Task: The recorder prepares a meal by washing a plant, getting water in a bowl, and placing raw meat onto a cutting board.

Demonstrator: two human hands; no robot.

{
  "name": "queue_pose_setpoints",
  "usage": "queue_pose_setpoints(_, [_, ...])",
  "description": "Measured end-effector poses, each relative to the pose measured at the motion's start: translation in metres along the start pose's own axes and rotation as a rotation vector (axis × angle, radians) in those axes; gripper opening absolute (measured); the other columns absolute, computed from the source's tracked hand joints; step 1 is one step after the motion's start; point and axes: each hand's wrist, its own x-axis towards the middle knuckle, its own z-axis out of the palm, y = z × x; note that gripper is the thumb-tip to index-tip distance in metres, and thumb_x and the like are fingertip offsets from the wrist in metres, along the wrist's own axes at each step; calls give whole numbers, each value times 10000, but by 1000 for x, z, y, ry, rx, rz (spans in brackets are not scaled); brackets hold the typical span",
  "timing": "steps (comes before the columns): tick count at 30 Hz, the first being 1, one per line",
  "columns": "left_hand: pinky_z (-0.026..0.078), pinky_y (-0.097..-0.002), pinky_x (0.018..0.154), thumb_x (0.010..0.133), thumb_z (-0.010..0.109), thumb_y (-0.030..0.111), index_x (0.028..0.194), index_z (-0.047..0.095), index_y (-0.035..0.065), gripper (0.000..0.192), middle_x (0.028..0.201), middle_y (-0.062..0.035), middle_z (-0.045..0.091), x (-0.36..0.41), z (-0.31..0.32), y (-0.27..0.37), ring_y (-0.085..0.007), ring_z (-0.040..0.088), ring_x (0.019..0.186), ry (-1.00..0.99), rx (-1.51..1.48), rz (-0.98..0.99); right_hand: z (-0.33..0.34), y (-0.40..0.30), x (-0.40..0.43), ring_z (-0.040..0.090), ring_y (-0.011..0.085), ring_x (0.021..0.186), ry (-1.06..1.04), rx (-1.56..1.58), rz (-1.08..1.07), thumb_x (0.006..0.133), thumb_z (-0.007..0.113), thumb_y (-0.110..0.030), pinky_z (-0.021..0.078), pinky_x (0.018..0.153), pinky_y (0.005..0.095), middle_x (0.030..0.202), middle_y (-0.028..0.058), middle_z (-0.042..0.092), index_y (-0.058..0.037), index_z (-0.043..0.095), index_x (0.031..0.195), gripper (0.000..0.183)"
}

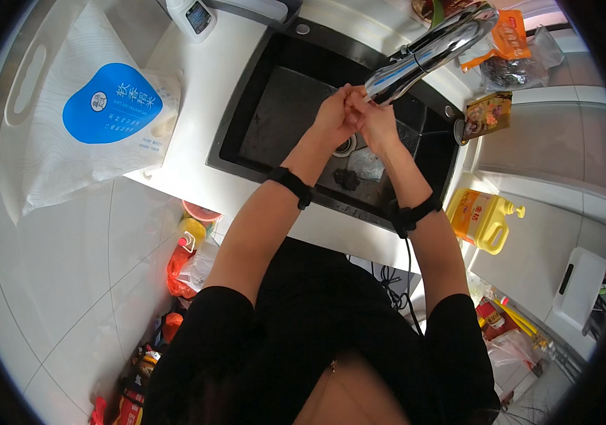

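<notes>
My left hand (330,118) and my right hand (380,123) meet under the spout of a chrome faucet (430,50), above a black sink (276,122). Their fingers are bent and pressed together; whether anything lies between them is hidden. Below the hands, a round drain strainer (346,146) shows in part. Beside it on the sink floor lie a grey scrubbing pad (365,163) and a dark, tangled scrubber (346,179). Each forearm has a black strap around it, and a cable hangs from the right one.
Left of the sink, a white rice bag (90,154) with a blue label reaches past the counter (218,79) edge. A white bottle (192,20) stands at the back. On the right are a yellow pump jug (481,220), a foil packet (488,114) and an orange plastic packet (510,37).
</notes>
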Motion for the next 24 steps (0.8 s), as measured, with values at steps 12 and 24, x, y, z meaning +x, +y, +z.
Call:
queue_pose_setpoints(12, [439, -349, 765, 884, 295, 175, 934, 454, -24, 260, 891, -130, 512, 9, 4, -9, -227, 517, 792, 89, 21, 2, -57, -8, 49, 532, 163, 841, -11, -158, -34, 812, 479, -178, 445, 701, 288, 883, 65, 555, -31, 497, 999, 239])
queue_pose_setpoints(24, [428, -358, 832, 874, 323, 141, 989, 408, -81, 265, 971, -187, 472, -4, -2, -8, -288, 491, 946, 178, 58, -14, -58, -31, 84, 554, 247, 802, 103, 12, -93, 776, 512, -90, 453, 742, 318, 887, 184, 561, 60, 490, 904, 198])
